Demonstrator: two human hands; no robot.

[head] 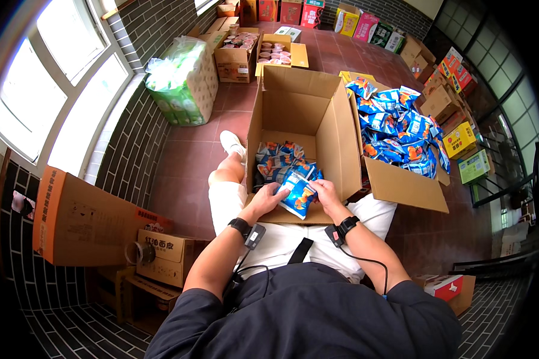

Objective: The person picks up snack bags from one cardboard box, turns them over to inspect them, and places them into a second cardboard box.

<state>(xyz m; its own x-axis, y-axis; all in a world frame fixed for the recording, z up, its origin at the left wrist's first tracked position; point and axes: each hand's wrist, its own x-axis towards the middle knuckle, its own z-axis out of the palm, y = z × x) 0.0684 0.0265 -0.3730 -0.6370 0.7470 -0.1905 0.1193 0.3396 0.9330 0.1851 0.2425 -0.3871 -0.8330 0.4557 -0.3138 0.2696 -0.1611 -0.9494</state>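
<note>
Between my knees stands an open cardboard box (339, 148) with its flaps spread. Over its near edge I hold a blue snack bag (298, 194) printed with orange shapes. My left hand (266, 200) grips the bag's left side, thumb on its front. Its upper right side is pinched by my right hand (328, 195). Several more blue bags (276, 158) lie at the bottom of the box, partly hidden behind my hands and the held bag. To the right, a second open carton (406, 181) is heaped with blue snack bags (393, 128).
A green plastic-wrapped pack of rolls (184, 83) stands on the tiled floor by the window wall. Beyond it are cartons of lidded cups (275, 54). Cardboard boxes (90, 220) are stacked at my left. More cartons (460, 140) line the right side.
</note>
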